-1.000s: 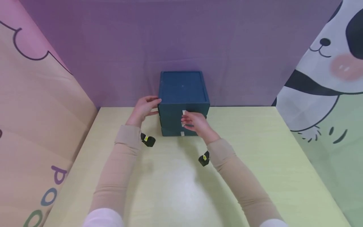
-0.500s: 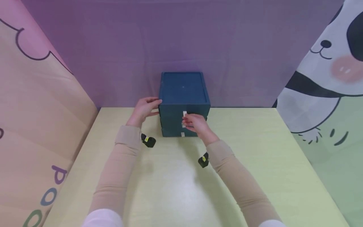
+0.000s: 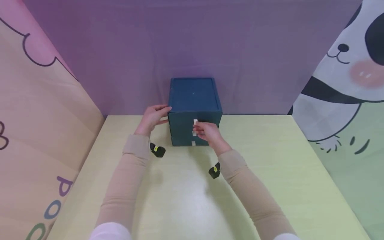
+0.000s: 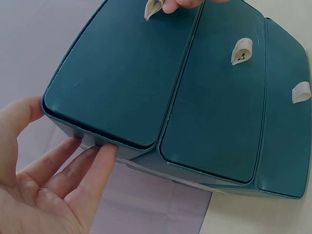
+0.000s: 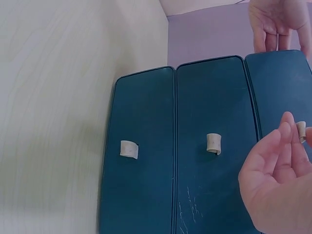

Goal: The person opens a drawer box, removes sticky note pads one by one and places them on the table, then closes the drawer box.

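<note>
A dark blue-green drawer box point(image 3: 193, 95) with three stacked drawers stands at the back of the table. Pale pull tabs stick out from the drawer fronts, among them the middle tab point(image 5: 213, 143) and the bottom tab point(image 4: 301, 92). My left hand point(image 3: 152, 118) rests against the box's left side, thumb at the upper edge and fingers fairly straight along the side wall. With thumb and fingertips my right hand point(image 3: 209, 131) pinches the top drawer's pull tab point(image 5: 302, 131). The top drawer front point(image 4: 117, 73) looks about flush with its frame.
The pale wooden table point(image 3: 186, 200) extends in front and to both sides of the box. A purple cloth backdrop point(image 3: 192, 40) hangs close behind it. Printed side panels, one with a panda point(image 3: 333, 113), flank the table. Small black wrist cameras point(image 3: 158, 151) hang below the wrists.
The head view has shifted slightly. Both hands keep about the same places on the box, and no drawer has visibly moved.
</note>
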A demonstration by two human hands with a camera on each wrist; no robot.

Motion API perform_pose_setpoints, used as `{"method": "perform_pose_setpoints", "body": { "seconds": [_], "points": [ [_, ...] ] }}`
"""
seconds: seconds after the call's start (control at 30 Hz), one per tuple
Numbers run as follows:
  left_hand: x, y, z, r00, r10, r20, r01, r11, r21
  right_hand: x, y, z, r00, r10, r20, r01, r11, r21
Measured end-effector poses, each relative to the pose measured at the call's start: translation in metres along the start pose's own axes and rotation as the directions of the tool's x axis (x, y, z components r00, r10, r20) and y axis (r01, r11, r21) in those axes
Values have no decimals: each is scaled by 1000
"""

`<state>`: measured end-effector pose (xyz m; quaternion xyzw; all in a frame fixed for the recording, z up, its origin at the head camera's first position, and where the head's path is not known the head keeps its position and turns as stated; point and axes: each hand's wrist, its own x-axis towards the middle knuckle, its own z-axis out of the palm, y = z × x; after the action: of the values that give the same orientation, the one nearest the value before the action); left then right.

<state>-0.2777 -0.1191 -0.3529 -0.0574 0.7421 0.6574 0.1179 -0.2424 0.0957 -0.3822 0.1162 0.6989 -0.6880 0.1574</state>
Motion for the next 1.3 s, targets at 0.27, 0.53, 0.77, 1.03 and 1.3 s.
{"method": "perform_pose_setpoints", "body": {
  "seconds": [0.27,0.53,0.77,1.03,1.3],
  "points": [
    [1,-1,1,1000,7,-2,-7,1000,-4,-2,1,0,1000,-24,-18,24,1000,0],
    [1,-2,3,1000,12,-16,-13,999,-38,-4,3,-2,996,-75,-48,73,997,-39],
    [2,-3,1,999,11,-34,-12,999,-48,-5,5,-1,995,-89,-36,86,993,-75],
    [3,-5,4,999,12,-40,-14,998,-60,-8,8,-1,995,-85,-52,78,989,-123],
    [3,-3,6,999,13,-40,-14,999,-38,-11,11,-4,991,-119,-62,107,980,-165]
  ]
}}
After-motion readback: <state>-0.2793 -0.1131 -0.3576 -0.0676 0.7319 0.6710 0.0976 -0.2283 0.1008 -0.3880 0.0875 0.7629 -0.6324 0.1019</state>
